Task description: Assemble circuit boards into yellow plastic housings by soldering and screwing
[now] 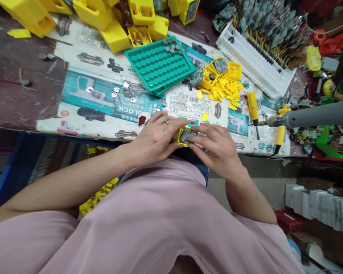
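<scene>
Close to the table's front edge, my left hand [157, 135] is closed around one side of a small yellow plastic casing [179, 140]. A grey-and-green circuit module [187, 134] sits at the casing's open face. From the other side, the fingers of my right hand [215, 146] grip the module and the casing's edge. Whether the module is fully seated inside cannot be made out. Just beyond my hands lies a small yellow plastic piece [205, 116]. A heap of yellow pieces [224, 89] is farther back.
A teal tray [160, 64] with round hollows holds several metal discs. Behind it are yellow housings [114, 34]. A white foam rack [254, 61] carries wired boards. At right, an electric screwdriver [317, 116] reaches in over the table, near a yellow-handled tool [253, 106].
</scene>
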A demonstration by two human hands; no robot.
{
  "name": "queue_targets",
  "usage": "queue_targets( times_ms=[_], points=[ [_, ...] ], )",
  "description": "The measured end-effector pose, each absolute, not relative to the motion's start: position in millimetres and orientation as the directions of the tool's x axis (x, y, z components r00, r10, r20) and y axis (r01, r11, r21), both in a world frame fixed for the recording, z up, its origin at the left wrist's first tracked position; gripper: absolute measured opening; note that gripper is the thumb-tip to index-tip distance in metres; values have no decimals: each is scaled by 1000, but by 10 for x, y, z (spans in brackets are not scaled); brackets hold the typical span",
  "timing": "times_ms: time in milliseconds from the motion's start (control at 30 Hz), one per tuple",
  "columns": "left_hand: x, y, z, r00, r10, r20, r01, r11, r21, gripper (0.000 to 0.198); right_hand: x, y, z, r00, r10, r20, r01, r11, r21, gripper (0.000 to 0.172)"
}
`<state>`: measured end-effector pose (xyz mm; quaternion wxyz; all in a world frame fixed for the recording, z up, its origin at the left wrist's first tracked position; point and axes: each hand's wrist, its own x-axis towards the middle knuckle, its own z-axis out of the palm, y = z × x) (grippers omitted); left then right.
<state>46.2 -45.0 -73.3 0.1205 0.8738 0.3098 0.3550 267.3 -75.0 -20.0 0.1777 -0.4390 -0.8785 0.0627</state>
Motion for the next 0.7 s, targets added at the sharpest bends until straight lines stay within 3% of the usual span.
queue_targets(
  times_ms=[267,467,700],
  points=[
    [480,-522,-802,511,649,563,509,-757,410,42,2695,-683,-163,-612,718,332,702,686,-190,13],
    [481,-517,-804,511,643,570,520,-760,390,39,2686,-669,-142,-648,704,292,707,698,-114,12],
    [459,-517,-812,562,603,566,512,-791,334,16,2650,-670,-89,-682,681,268,699,714,-34,13]
  ],
)
